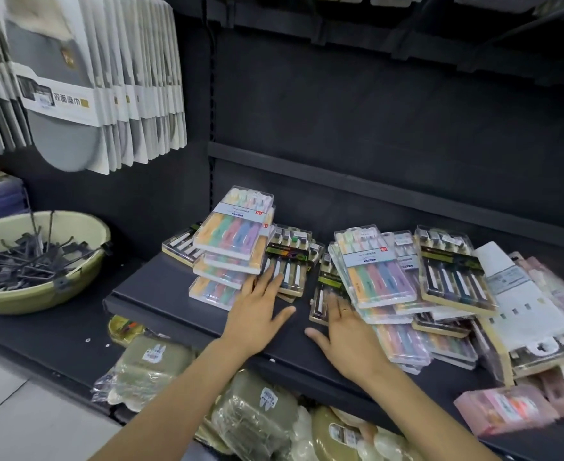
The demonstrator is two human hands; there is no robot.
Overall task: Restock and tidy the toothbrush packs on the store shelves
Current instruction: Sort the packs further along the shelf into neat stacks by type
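Both hands flat and open on the shelf (174,294), holding nothing: the left hand (257,311) touches the stack (232,247) at its 11 o'clock, the right hand (343,331) the heap (407,287) at 1 o'clock, packs' long axes running roughly 12 to 6.
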